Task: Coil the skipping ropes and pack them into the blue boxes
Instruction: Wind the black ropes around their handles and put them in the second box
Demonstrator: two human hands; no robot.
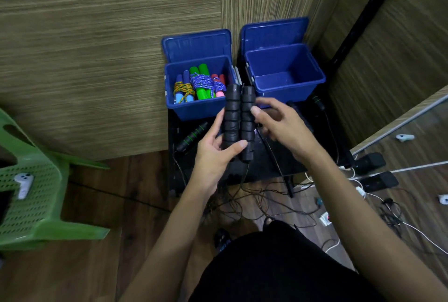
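Note:
My left hand (pixel 213 149) grips the two black ribbed handles (pixel 238 117) of a skipping rope side by side and upright. My right hand (pixel 278 124) touches the right handle with its thumb, fingers loosely curled beside it. The thin black cord (pixel 242 195) hangs down from the handles in loose loops over the floor. The left blue box (pixel 194 110) holds several coiled ropes with blue, green and pink handles. The right blue box (pixel 291 93) stands with nothing inside. Both lids stand open behind them.
The boxes sit on a small black table (pixel 261 163) against a wooden wall. Another black rope with green-ringed handles (pixel 191 135) lies on it. A green plastic chair (pixel 31 187) stands at left with a white controller on it. Cables and power strips (pixel 371 175) litter the floor at right.

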